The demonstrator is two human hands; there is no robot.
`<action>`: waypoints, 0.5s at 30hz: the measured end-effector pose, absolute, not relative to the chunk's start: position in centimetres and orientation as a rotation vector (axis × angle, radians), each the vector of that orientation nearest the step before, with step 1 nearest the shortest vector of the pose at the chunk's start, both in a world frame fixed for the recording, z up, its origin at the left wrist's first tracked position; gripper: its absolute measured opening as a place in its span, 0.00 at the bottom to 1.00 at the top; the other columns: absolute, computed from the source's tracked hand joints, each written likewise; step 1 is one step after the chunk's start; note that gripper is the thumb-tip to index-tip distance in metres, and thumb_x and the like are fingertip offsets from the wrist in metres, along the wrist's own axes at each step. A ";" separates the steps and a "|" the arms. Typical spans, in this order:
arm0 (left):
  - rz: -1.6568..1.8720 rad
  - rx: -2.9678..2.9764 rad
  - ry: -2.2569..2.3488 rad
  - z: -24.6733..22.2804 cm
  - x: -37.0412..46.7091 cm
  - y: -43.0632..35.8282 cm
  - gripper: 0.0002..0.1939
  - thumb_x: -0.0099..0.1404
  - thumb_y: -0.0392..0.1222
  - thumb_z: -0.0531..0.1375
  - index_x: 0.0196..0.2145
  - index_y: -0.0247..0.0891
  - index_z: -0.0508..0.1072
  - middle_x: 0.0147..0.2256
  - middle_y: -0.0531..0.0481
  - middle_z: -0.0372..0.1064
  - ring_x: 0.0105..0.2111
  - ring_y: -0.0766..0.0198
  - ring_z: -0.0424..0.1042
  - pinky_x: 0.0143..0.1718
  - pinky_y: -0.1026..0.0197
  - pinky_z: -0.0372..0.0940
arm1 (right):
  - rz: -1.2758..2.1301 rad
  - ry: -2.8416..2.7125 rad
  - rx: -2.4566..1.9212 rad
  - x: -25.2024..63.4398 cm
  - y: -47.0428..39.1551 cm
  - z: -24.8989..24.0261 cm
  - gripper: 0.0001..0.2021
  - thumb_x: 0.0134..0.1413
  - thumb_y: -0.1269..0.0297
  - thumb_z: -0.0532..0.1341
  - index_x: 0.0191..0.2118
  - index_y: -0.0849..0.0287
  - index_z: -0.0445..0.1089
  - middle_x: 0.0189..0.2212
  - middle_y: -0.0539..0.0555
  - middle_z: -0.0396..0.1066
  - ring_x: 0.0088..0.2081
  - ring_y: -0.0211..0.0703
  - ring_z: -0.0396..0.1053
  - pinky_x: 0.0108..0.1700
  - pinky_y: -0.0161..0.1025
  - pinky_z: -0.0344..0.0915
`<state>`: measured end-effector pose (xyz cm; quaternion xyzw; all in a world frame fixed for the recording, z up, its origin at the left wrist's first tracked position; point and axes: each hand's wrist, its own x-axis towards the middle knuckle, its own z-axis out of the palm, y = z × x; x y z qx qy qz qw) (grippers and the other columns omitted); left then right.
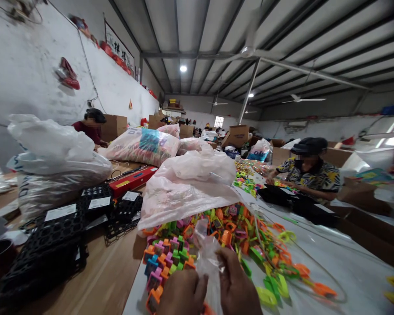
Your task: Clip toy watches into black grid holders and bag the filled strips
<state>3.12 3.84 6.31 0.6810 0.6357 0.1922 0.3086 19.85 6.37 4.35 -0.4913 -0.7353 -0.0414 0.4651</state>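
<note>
Both my hands are low in the middle of the head view, on either side of a clear plastic bag [207, 258]. My left hand [180, 292] is closed, its thumb and fingers pressed on the bag's left side. My right hand [237, 282] pinches the bag's right edge near its upper part. Beneath and around them lie colourful plastic toy watches [166, 258], in rows at the left. A heap of loose orange, green and yellow ones [230, 225] spills from under a large white sack [187, 183].
Black plastic trays [52, 236] and a red box [133, 180] lie to the left, near full sacks [62, 183]. A cable [315, 262] crosses the table's right side. One person sits at the right behind black trays [295, 203], another at the back left.
</note>
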 end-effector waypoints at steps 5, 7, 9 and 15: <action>0.701 1.792 1.841 8.3 0.9 3.4 0.27 0.75 0.46 0.41 0.27 0.37 0.73 0.26 0.46 0.73 0.27 0.62 0.71 0.27 0.62 0.53 | -0.114 -1.992 -1.229 20.1 5.5 5.0 0.18 0.68 0.49 0.51 0.44 0.54 0.72 0.26 0.51 0.75 0.21 0.41 0.72 0.22 0.34 0.66; 0.641 1.866 2.007 8.8 -0.7 3.2 0.25 0.75 0.44 0.43 0.28 0.36 0.73 0.29 0.45 0.75 0.30 0.60 0.73 0.31 0.62 0.57 | -0.240 -1.981 -1.294 21.2 6.0 5.5 0.21 0.69 0.50 0.47 0.38 0.54 0.72 0.29 0.54 0.76 0.24 0.44 0.73 0.24 0.37 0.65; 0.527 1.924 2.110 8.8 -1.7 3.1 0.18 0.74 0.41 0.48 0.33 0.35 0.73 0.33 0.42 0.76 0.34 0.57 0.75 0.33 0.61 0.60 | -0.323 -1.967 -1.326 21.7 6.6 6.0 0.23 0.69 0.50 0.45 0.36 0.56 0.72 0.32 0.58 0.76 0.29 0.48 0.74 0.27 0.40 0.66; 0.692 2.211 2.091 6.9 -2.2 4.6 0.10 0.65 0.31 0.57 0.44 0.36 0.70 0.37 0.47 0.78 0.33 0.58 0.78 0.28 0.63 0.66 | -0.081 -2.104 -1.187 22.1 9.1 4.5 0.16 0.61 0.49 0.54 0.42 0.52 0.73 0.36 0.57 0.76 0.34 0.52 0.74 0.35 0.45 0.69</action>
